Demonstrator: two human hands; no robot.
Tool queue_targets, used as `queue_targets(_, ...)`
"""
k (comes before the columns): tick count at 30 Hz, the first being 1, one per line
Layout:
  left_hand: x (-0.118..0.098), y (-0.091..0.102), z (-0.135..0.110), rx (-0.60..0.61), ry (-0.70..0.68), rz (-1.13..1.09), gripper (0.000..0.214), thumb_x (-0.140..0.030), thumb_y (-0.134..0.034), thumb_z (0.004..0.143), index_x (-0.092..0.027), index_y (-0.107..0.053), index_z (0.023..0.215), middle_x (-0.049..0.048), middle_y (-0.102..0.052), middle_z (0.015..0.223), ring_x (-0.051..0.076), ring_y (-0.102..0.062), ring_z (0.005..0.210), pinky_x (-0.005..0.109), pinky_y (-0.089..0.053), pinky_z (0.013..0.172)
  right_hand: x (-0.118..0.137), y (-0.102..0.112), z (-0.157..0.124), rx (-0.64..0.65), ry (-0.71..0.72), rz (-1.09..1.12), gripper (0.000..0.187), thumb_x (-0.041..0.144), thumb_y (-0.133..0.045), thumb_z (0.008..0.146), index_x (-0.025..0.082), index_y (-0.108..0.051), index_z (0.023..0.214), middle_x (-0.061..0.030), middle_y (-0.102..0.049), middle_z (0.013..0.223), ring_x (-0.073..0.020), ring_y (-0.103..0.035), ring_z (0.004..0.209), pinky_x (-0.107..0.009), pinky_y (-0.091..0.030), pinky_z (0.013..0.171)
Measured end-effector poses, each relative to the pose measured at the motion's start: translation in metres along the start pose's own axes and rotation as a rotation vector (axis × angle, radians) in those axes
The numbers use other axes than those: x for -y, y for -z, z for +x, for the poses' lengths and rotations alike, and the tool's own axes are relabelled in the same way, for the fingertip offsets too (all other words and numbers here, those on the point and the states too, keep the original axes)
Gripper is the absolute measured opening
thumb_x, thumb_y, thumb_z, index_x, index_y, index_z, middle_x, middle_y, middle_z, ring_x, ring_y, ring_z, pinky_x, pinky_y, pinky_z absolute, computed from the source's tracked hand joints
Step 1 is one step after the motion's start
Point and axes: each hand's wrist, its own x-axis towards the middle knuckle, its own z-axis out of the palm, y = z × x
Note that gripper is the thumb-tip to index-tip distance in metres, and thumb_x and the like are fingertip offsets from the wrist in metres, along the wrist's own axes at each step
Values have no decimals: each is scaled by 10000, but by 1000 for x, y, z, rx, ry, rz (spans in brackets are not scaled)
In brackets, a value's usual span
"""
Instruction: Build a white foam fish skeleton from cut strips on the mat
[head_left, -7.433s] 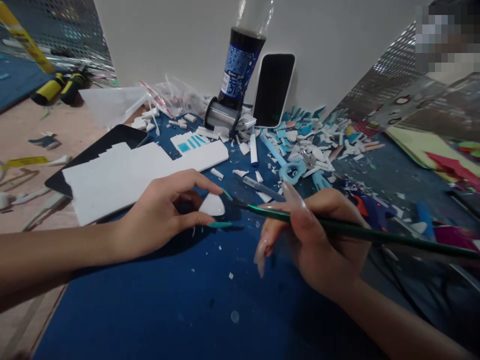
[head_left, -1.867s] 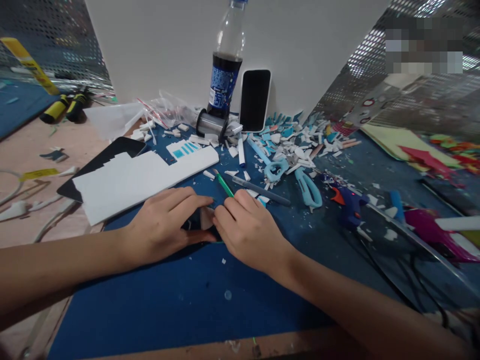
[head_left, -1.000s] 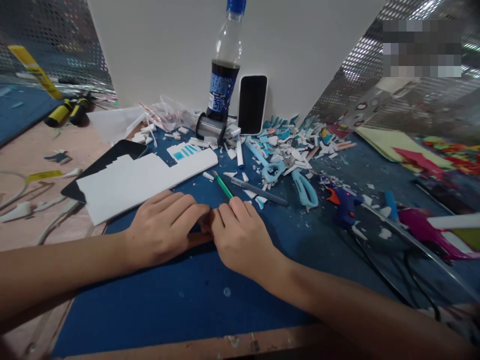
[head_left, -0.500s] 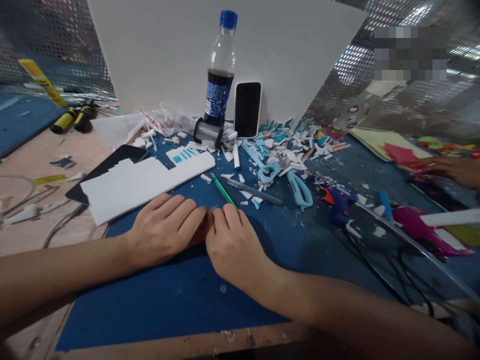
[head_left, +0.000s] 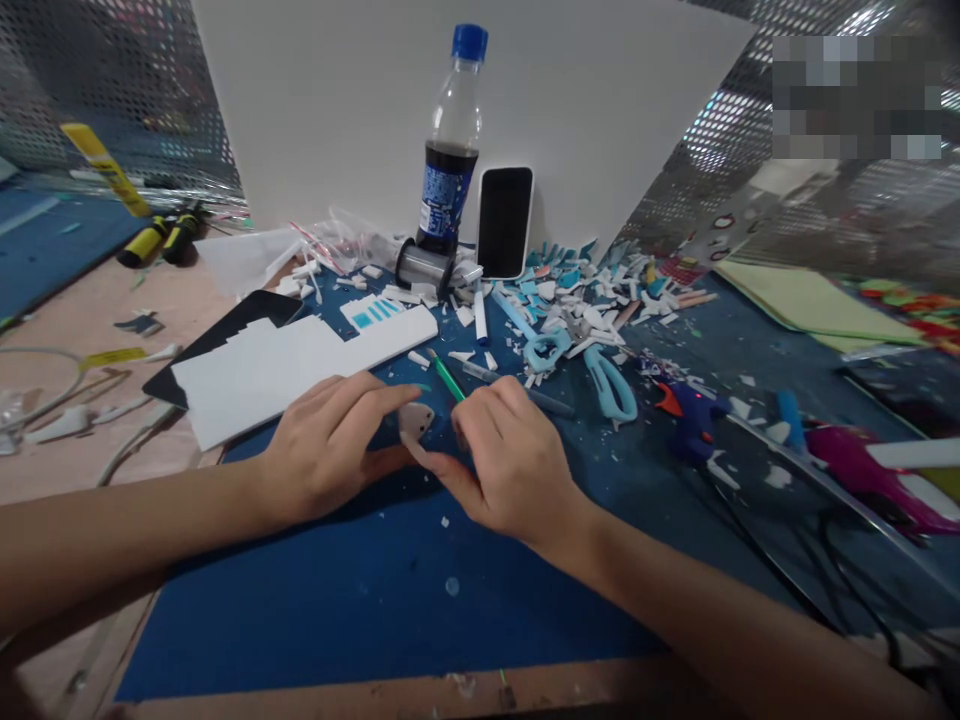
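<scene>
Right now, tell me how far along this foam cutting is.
Done: one small white piece is cut to a rounded shape, and scraps lie heaped behind. In hand: the left hand pinches that piece while the right hand grips the green-handled tool. Remaining: most of the white foam board looks uncut.

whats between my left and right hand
In the head view, a small white foam piece, held by the left hand and touched by the right hand, which also holds a green-handled tool.
</scene>
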Motion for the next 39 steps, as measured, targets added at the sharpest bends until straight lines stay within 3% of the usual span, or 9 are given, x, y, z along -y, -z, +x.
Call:
queue_targets(4,-1,-1,-5,-67,-30,-62,490,-405,-534,903,-85,-433,1259,91,-685,786,176,-644,641,310,-531,577,1,-7,0,61,98,8,408,387,-348,970,142,-579,741,-52,-502,648,-181,-367,658,-311,-342,624)
queue_targets(8,-2,-2,-10,-111,-10,-132,665,-362,-566,896,-130,-233,1422,88,-714,827,171,-687,672,299,-575,595,5,-11,2,6,130,6,259,208,-406,944,146,-605,791,-39,-501,629,-178,-343,656,-295,-332,599)
queue_targets(15,-1,-2,-14,-8,82,-251,567,-414,-468,933,-202,-251,1412,110,-711,889,195,-699,706,347,-602,636,8,-6,4,-43,277,127,269,182,-508,905,171,-525,636,-5,-463,591,-145,-317,608,-291,-331,581)
queue_targets(18,-3,-3,-9,-33,205,-303,574,-444,-589,859,-216,-342,1325,80,-706,888,170,-688,693,322,-610,651,5,-4,2,-136,131,205,315,196,-417,943,180,-468,633,-11,-438,581,-144,-322,602,-301,-338,581)
queue_targets(21,-1,-5,-4,-68,331,-380,597,-518,-654,772,-203,-408,1216,60,-705,865,154,-691,668,278,-605,615,-1,-4,0,-209,-111,330,327,168,-335,958,207,-385,637,7,-369,580,-140,-319,583,-300,-321,569)
queue_targets(25,4,-8,-4,-64,418,-482,638,-561,-695,701,-194,-441,1156,64,-713,880,169,-702,717,288,-597,660,-8,-5,2,-34,-358,563,343,251,-301,988,206,-412,667,7,-420,609,-141,-401,621,-294,-359,617)
queue_targets(30,6,-6,-4,-36,393,-512,641,-562,-702,690,-223,-444,1168,40,-724,919,171,-710,772,283,-584,718,-7,-5,5,204,-467,856,362,360,-301,994,202,-474,718,1,-464,666,-138,-435,679,-293,-372,660)
queue_targets(35,4,-2,3,12,336,-392,535,-524,-645,774,-226,-452,1176,29,-736,921,156,-715,770,250,-587,682,-5,-5,5,245,-566,1042,310,394,-406,960,201,-504,738,11,-508,677,-124,-470,691,-277,-382,652)
queue_targets(39,6,-1,5,101,317,-415,529,-532,-577,829,-195,-447,1215,69,-709,997,170,-690,876,266,-567,736,-5,-6,6,230,-629,1050,288,373,-475,931,200,-491,701,32,-475,617,-106,-453,616,-261,-374,593)
